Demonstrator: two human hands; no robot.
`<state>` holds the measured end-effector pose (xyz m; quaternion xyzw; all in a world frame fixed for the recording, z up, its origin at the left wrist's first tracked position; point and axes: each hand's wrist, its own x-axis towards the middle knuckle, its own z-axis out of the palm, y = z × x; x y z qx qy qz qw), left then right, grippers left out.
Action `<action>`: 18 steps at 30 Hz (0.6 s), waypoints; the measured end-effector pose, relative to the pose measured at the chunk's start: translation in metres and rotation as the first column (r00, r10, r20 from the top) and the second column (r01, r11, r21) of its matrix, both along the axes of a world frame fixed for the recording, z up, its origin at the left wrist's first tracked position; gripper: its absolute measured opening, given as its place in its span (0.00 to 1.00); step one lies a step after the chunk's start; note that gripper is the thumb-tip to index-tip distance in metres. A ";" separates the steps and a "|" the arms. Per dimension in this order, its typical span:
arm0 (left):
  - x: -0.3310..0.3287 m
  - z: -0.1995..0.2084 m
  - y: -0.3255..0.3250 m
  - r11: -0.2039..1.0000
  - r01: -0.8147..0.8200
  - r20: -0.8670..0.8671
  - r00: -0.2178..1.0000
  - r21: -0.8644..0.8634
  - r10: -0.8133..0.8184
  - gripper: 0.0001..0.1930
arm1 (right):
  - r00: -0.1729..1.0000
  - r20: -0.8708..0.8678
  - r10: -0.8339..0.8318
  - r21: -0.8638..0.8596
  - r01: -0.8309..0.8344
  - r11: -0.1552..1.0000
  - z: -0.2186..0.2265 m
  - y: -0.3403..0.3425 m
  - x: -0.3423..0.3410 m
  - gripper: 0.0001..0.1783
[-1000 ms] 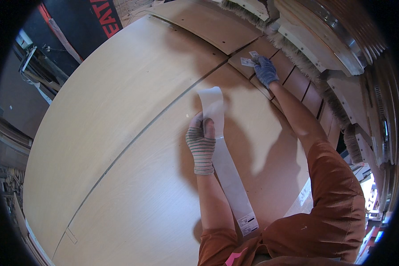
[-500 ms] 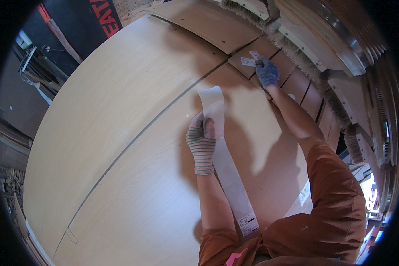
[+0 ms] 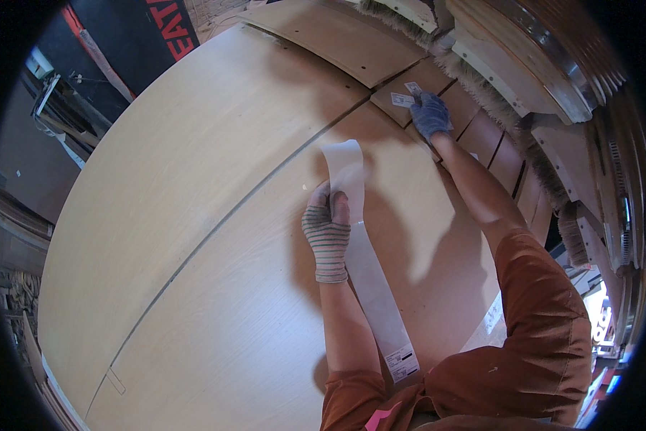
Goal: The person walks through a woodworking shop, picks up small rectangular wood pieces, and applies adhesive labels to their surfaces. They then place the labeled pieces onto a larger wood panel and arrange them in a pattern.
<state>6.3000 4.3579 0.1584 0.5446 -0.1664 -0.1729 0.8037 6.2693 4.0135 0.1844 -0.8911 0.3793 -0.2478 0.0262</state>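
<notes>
My left hand (image 3: 328,226), in a striped knit glove, grips a long white label strip (image 3: 377,287) between thumb and fingers. The strip's upper end curls above the hand, and its lower end hangs toward my body with a printed label (image 3: 402,362) on it. Stretched out to the far right, my right hand (image 3: 430,115) wears a blue-grey glove and lies over a small wooden panel (image 3: 386,108). Two small printed labels (image 3: 402,100) show beside its fingertips. The fingers look flattened against the panel, partly hiding the labels.
Large pale wood panels (image 3: 193,158) lie beneath my hands, split by a long dark gap. More narrow panels (image 3: 481,136) sit at the right. A machine with bristle brushes (image 3: 481,90) borders them. Dark boards (image 3: 147,43) stand at the far left.
My right hand has shifted slightly left and flattened over the panel, while the labels beside it look unmoved. My left hand and the strip stay almost the same.
</notes>
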 end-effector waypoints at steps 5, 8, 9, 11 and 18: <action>0.000 0.002 0.000 1.000 0.007 0.004 1.000 -0.005 -0.007 0.13 | 0.998 0.056 0.041 -0.057 -0.038 0.998 -0.002 0.001 0.002 0.12; 0.000 0.001 -0.001 1.000 0.013 -0.004 1.000 -0.014 -0.013 0.14 | 0.994 0.079 0.078 -0.072 -0.073 0.995 -0.004 0.000 0.001 0.11; 0.000 0.001 -0.001 1.000 0.011 -0.004 1.000 -0.006 -0.011 0.14 | 0.994 0.068 0.082 -0.068 -0.078 0.995 -0.004 -0.001 0.000 0.11; 0.000 0.000 0.000 1.000 0.003 0.003 1.000 0.008 -0.003 0.14 | 0.993 0.069 0.094 -0.079 -0.088 0.993 -0.005 -0.001 0.000 0.11; 0.001 -0.002 0.000 1.000 0.009 0.006 1.000 0.021 -0.009 0.14 | 0.987 0.083 0.139 -0.072 -0.133 0.989 -0.003 0.004 -0.001 0.15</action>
